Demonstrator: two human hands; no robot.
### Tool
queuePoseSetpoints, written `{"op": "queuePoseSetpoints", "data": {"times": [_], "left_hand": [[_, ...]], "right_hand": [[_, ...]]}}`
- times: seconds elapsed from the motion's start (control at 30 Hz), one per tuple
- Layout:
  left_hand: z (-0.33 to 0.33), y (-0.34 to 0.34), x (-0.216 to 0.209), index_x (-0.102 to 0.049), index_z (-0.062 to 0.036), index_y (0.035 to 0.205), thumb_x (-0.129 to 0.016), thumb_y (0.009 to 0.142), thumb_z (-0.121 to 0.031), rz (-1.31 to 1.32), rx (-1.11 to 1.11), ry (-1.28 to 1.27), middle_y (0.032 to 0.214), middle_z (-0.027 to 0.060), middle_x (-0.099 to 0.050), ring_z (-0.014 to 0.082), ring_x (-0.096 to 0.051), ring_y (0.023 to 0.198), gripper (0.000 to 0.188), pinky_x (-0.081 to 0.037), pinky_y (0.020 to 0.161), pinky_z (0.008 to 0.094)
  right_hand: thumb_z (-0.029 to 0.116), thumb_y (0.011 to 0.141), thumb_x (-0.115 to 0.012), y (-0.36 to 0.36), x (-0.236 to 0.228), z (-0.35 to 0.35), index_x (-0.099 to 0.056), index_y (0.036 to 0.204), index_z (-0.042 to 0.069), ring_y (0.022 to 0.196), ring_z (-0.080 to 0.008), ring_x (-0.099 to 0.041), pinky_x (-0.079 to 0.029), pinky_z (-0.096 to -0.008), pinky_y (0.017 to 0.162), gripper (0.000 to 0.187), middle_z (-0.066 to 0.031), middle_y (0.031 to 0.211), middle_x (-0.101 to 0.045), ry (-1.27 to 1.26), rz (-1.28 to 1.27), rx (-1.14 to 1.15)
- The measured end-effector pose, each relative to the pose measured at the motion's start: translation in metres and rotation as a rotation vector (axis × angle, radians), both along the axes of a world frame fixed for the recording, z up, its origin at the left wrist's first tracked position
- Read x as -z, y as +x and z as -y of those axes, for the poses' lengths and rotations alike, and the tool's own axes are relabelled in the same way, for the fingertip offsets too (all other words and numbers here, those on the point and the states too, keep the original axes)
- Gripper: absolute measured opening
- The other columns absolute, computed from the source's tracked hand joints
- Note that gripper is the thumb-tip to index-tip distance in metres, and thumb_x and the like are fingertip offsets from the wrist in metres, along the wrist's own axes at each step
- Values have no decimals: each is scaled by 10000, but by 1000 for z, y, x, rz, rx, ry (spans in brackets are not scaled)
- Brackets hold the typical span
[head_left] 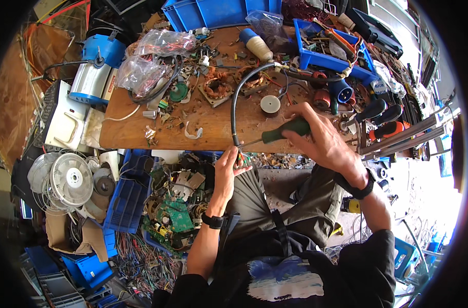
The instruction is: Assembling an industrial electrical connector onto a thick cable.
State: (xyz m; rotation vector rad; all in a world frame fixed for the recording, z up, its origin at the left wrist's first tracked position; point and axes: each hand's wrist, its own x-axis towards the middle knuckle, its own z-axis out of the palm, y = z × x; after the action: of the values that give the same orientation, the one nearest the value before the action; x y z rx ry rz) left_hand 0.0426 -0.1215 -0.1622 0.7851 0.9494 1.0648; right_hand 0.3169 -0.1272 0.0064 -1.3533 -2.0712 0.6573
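Note:
My left hand (227,172) is closed round the end of a thick black cable (234,110), just off the table's front edge. Thin coloured wires (241,160) fan out of that end beside my fingers. My right hand (321,136) grips the dark green handle of a screwdriver (287,130). The metal shaft points left, its tip at the cable end by my left fingers; whether it touches is too small to tell. From my left hand the cable arches up and over to the right, toward a blue round plug (340,91).
On the wooden table (162,128) lie copper-wound motor parts (217,88), a white round spool (270,104), a white bottle with a blue cap (255,45) and a blue tray (336,51) of tools. Below left stand a crate of circuit boards (175,215) and a fan (72,177).

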Motion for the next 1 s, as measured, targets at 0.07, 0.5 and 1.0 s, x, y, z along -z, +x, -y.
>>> {"op": "queuePoseSetpoints", "data": {"times": [0.07,0.5,1.0], "left_hand": [[1,0,1,-695,-37,1409,-612,1158,-396,18,-8,-6,882,-27,-558,62,-544,803,446,-676,876,387],[1,1,-1,-680,-35,1439,-608,1163,-371,3,-4,-3,890,-32,-559,52,-532,814,441,-673,883,387],[1,0,2,-677,-46,1450,-596,1168,-359,21,7,-5,906,-24,-568,56,-530,815,429,-675,889,393]], "right_hand": [[196,992,-805,0,-1,2,-539,1388,30,1101,-388,-725,-564,-459,950,505,-212,1195,-699,100,-60,-62],[204,977,-831,-6,-7,5,-542,1377,26,1075,-393,-744,-571,-456,933,525,-212,1160,-717,27,-43,31],[137,970,-821,-5,0,3,-559,1370,43,969,-368,-771,-585,-450,867,487,-194,1060,-745,198,-97,-55]]}}
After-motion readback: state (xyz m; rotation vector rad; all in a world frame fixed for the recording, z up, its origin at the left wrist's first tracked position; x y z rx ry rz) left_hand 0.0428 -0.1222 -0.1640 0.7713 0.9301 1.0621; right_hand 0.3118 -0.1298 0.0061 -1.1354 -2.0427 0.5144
